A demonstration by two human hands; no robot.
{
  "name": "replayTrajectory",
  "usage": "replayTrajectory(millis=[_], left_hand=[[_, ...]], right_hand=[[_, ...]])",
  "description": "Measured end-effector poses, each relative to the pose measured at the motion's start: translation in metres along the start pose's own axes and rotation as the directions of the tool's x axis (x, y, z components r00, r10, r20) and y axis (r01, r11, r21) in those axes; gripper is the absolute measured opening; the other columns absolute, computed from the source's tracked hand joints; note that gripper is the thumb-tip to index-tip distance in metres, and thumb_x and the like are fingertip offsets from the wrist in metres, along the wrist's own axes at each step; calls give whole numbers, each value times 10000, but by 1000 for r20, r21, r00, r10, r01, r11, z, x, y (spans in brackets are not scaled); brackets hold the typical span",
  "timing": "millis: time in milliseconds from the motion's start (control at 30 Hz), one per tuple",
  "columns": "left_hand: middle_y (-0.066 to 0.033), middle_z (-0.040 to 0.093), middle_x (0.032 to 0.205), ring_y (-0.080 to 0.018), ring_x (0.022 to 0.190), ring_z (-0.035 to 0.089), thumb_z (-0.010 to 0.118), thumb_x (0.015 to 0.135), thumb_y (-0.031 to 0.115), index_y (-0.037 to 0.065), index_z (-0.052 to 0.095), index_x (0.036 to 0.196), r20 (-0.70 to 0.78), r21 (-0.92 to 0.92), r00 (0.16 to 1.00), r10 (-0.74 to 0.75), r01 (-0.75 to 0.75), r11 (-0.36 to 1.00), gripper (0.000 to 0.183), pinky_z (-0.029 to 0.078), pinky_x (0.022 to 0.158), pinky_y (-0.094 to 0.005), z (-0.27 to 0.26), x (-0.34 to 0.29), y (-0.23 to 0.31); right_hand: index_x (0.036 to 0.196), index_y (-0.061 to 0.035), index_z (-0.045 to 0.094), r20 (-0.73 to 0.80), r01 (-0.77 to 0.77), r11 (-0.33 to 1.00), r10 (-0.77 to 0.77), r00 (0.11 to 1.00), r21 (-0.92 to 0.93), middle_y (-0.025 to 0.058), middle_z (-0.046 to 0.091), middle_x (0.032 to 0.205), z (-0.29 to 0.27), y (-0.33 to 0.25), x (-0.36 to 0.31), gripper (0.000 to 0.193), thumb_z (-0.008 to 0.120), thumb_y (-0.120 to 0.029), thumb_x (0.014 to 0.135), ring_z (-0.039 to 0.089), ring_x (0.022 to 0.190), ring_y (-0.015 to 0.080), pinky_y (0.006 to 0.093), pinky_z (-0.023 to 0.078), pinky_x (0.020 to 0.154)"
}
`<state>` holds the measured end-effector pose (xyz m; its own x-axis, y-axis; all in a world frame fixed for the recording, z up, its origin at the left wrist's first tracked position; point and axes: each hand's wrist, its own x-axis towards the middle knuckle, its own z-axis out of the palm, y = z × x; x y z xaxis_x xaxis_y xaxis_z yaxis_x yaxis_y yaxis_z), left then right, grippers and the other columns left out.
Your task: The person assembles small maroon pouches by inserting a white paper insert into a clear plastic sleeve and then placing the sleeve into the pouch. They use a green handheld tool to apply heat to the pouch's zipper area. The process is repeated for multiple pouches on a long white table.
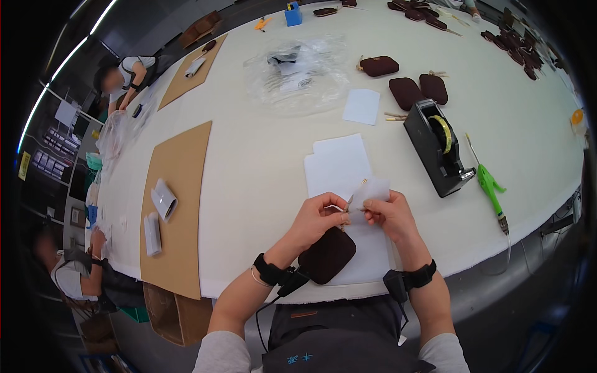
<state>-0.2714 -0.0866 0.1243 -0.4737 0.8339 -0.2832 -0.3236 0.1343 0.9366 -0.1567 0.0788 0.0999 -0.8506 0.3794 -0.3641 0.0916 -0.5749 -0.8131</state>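
Observation:
My left hand (322, 216) is closed in a pinch at the gold-coloured hardware end of a dark brown zip pouch (328, 256), which lies on white paper at the table's near edge. A pale strap with a gold clip (357, 189) sticks up between my two hands. My right hand (393, 216) pinches a small thin white sheet of paper (377, 187) beside that strap. The fingertips nearly meet, and exactly how strap and paper touch is hard to make out. Beneath and beyond lies a stack of white sheets (339, 160).
To the right stand a black tape dispenser (435, 152) and a green air gun (489, 185) with its hose. More brown pouches (407, 93) and a clear plastic bag (298, 74) lie farther off. Brown cardboard (177, 217) with wrapped packets is at left. Two people work along the left side.

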Motion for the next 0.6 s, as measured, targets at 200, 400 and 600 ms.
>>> replayTrajectory(millis=[200, 400, 600], left_hand=[[-24, 551, 943, -92, 752, 549, 646, 828, -1, 13, 611, 927, 55, 408, 899, 434, -417, 812, 106, 453, 681, -213, 7, -3, -7], [-34, 545, 941, -100, 769, 576, 648, 833, 8, -2, 613, 922, -3, 393, 915, 404, -370, 842, 96, 471, 669, -216, 5, -3, -12], [-74, 563, 906, -106, 725, 589, 665, 830, 40, -31, 488, 1134, -51, 117, 982, 180, -173, 978, 359, 488, 635, -246, 1, 0, -9]], right_hand=[[848, 24, 616, 10, -39, 998, 39, 999, 54, 91, 630, 729, -4, 0, 2, 120, 663, -51, 768, 583, 558, 135, 244, 487, 499], [894, 17, 615, 29, 15, 999, -13, 999, -49, 83, 634, 741, -1, -4, -3, 145, 667, -63, 785, 609, 606, 138, 255, 502, 519], [895, 20, 620, 89, 69, 991, -59, 994, -115, 71, 632, 735, -2, -1, -4, 165, 687, -78, 782, 602, 611, 126, 246, 502, 538]])
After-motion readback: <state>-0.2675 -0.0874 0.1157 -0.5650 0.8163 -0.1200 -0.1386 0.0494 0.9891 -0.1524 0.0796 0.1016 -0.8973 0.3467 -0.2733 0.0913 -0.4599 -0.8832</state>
